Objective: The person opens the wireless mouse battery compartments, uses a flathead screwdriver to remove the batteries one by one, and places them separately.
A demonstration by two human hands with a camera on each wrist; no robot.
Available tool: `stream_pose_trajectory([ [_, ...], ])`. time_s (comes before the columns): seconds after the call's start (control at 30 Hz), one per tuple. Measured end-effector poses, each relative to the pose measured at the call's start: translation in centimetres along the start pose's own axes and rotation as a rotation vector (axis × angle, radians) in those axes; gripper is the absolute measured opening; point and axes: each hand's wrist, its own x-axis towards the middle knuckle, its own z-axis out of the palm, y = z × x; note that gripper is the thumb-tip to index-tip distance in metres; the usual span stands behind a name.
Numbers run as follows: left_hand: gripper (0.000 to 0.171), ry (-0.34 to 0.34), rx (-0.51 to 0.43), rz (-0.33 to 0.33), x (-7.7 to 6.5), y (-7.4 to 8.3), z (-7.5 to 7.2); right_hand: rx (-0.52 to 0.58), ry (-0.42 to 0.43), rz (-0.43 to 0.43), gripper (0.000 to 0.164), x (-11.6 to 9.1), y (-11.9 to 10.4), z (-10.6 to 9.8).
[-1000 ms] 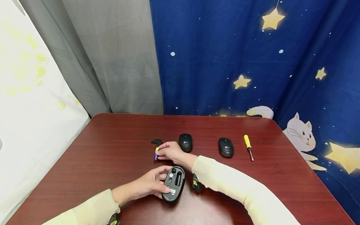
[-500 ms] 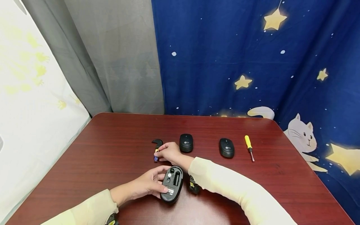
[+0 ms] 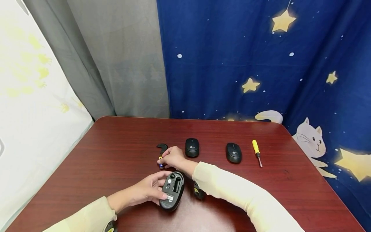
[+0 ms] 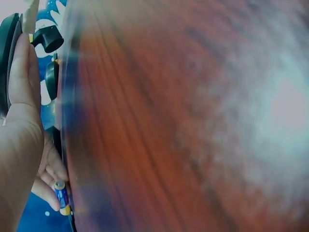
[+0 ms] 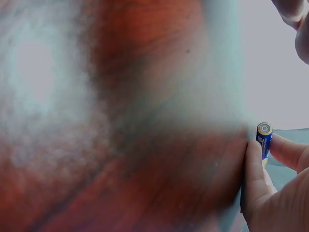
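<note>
My left hand (image 3: 146,190) grips a black computer mouse (image 3: 171,201), underside up, with its thumb on the white label. The mouse's battery slot (image 3: 176,185) lies uncovered and looks dark inside. Just beyond it, my right hand (image 3: 174,157) pinches a blue and yellow battery (image 3: 161,166) between thumb and fingers. One flat metal end of the battery (image 5: 264,127) shows in the right wrist view. A curved black cover (image 3: 163,147) rests on the table behind the right fingertips.
Two more black mice stand upright at the back, one mouse (image 3: 192,147) behind my right hand and another mouse (image 3: 233,152) farther right. Beside the latter lies a yellow-handled screwdriver (image 3: 256,150). Curtains (image 3: 208,64) hang behind the dark red table (image 3: 116,141).
My left hand has shifted slightly left with the mouse. The battery in my right fingers has come a little nearer to me, away from the black cover.
</note>
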Motion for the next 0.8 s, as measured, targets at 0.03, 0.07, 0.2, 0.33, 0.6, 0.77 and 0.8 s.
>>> stream_pose_trajectory([
  [0.03, 0.072, -0.001, 0.0, 0.003, -0.1, 0.1, -0.1, -0.018, -0.003, -0.002, 0.017, 0.0, 0.0, 0.0],
  [0.07, 0.071, -0.003, 0.0, 0.009, -0.3, 0.2, -0.2, -0.041, -0.004, -0.008, 0.017, -0.1, -0.1, 0.0],
  [0.2, 0.067, -0.003, 0.001, 0.041, -0.9, 0.8, -1.0, -0.139, 0.01, -0.044, 0.018, -0.3, -0.1, -0.3],
  [0.33, 0.062, 0.009, 0.011, 0.083, -1.8, 1.6, -2.0, -0.201, 0.038, -0.08, 0.017, -0.5, -0.2, -0.6],
  [0.6, 0.059, 0.098, 0.078, 0.142, -3.0, 3.6, -4.3, 0.018, -0.034, -0.006, 0.007, -0.3, 0.2, -0.5],
  [0.77, 0.057, 0.177, 0.131, 0.177, -3.5, 4.2, -5.9, 0.132, -0.075, 0.027, 0.007, -0.3, 0.5, -0.6],
  [0.8, 0.057, 0.195, 0.142, 0.187, -3.6, 4.3, -6.1, 0.141, -0.078, 0.029, 0.007, -0.4, 0.5, -0.6],
])
